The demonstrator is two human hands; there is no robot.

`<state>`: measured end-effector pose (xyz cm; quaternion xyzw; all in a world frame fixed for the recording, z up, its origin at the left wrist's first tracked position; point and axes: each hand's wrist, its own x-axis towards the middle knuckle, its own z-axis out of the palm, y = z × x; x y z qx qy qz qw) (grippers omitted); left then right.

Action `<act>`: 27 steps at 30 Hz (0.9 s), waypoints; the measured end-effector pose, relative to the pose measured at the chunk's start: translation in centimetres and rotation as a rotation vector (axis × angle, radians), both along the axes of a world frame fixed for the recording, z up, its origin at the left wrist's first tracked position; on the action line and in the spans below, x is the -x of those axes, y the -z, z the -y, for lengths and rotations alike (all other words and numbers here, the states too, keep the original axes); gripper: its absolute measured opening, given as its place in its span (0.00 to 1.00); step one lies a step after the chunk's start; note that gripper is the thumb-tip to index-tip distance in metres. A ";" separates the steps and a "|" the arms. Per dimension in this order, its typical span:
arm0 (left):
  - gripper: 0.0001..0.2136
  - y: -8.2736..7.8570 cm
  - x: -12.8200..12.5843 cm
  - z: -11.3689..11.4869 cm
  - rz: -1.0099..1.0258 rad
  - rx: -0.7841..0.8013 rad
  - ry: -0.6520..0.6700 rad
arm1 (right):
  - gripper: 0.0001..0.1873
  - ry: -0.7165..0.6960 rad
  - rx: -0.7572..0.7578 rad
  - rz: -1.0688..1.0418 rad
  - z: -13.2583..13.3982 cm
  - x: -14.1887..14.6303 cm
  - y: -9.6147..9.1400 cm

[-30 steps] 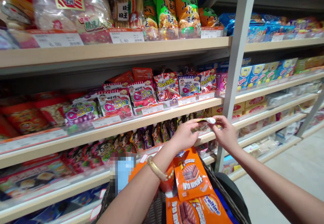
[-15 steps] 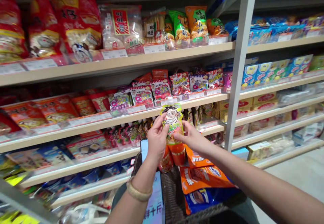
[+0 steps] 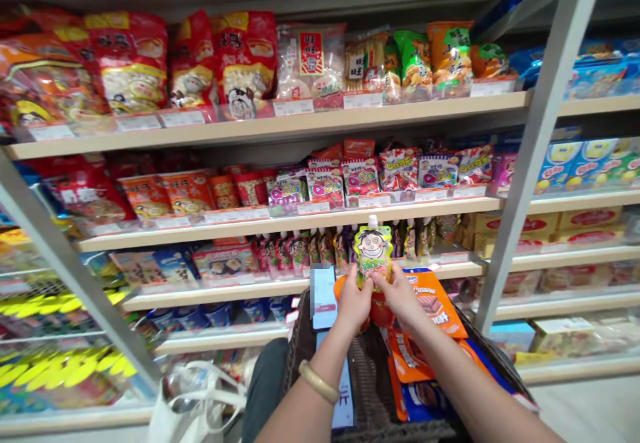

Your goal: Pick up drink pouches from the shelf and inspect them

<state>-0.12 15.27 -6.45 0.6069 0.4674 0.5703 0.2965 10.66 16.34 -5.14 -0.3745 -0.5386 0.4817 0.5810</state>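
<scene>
A spouted jelly drink pouch [image 3: 374,246], green-edged with a cartoon face and a white cap, stands upright between my two hands. My left hand [image 3: 356,299], with a bangle on its wrist, grips the pouch's lower left side. On the lower right side, the fingers of my right hand [image 3: 400,296] close around it. Below them sits a dark woven basket [image 3: 367,376]. Orange snack bags [image 3: 440,303] lie in it at the right, above a blue pack [image 3: 425,399]. Red containers in the basket are partly hidden behind my hands.
Shelves [image 3: 280,216] of packaged snacks span the view ahead, with similar pouches [image 3: 300,249] on a lower level. A phone-like screen [image 3: 324,303] stands at the basket's left. A white bag [image 3: 195,403] rests at lower left. Metal posts [image 3: 543,143] divide the shelving.
The view has shifted left, so the shelves appear further right. My left hand has gone from the pouch's face down to its lower edge, and both hands now hold it low.
</scene>
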 end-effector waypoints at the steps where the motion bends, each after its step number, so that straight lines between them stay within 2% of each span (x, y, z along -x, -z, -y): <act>1: 0.19 0.2 0.0 0.0 0.020 0.019 -0.019 | 0.20 0.005 -0.001 0.017 -0.1 -0.1 0.4; 3: 0.18 0.1 0.1 0.1 0.077 0.055 -0.012 | 0.22 0.009 0.001 0.049 -0.2 -0.3 0.9; 9: 0.15 -0.7 0.7 0.8 0.242 0.134 0.166 | 0.21 -0.007 -0.026 0.133 -0.2 -0.6 1.6; 18: 0.14 -1.1 0.8 1.1 0.261 0.168 0.189 | 0.19 -0.002 -0.054 0.163 0.1 -0.8 1.7; 27: 0.14 -0.8 0.9 0.8 0.215 0.144 0.195 | 0.18 -0.006 -0.041 0.162 -0.1 -0.8 1.9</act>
